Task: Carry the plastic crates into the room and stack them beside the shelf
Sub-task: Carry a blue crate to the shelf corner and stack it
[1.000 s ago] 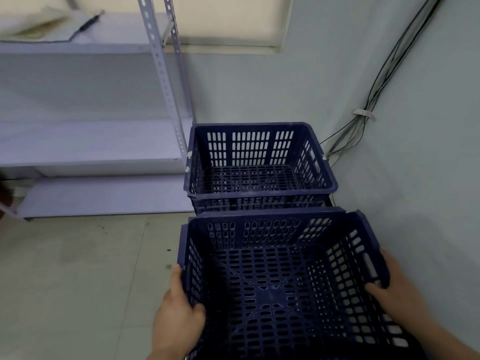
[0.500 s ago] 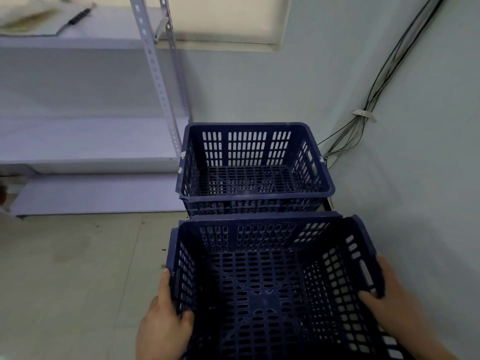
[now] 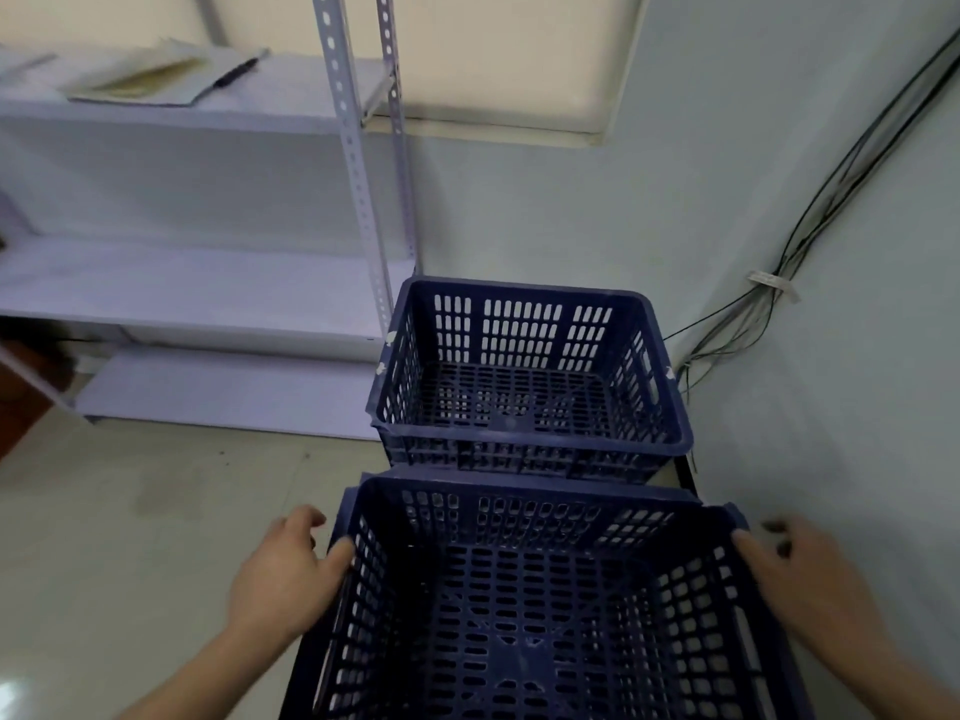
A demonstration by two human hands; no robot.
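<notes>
Beside the shelf (image 3: 208, 298) stand the stacked crates (image 3: 524, 449); the near crate (image 3: 519, 589), judged not yet stacked, lies before them, with the left hand (image 3: 283, 574) and right hand (image 3: 810, 579) loose-fingered against its sides.

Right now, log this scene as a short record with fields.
near crate: blue, empty, in front of the stack, between the hands
far crate: blue, empty, top of a nested stack, right of the shelf
left hand: thumb on near crate's left rim, fingers loose
right hand: beside its right rim, fingers loose
shelf: white metal; papers and pen on the upper board
cables: down the right wall
</notes>
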